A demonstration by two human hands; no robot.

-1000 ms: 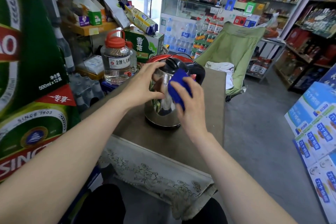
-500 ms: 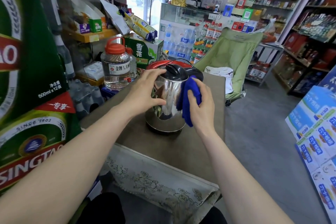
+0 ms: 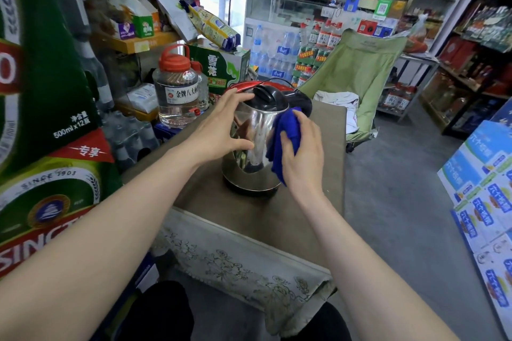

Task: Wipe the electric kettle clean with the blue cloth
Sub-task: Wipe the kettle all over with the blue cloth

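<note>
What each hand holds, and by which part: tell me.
The right hand grips the bunched blue cloth, pressing it against the kettle. The left hand holds the kettle by the left side of its steel body, near the top.

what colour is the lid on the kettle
Black lid on the shiny steel kettle, head view.

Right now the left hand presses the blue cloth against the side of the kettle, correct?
No, wrong hand. The right hand presses the blue cloth against the side of the kettle; the left hand grips the opposite side, bare. The head view shows it.
</note>
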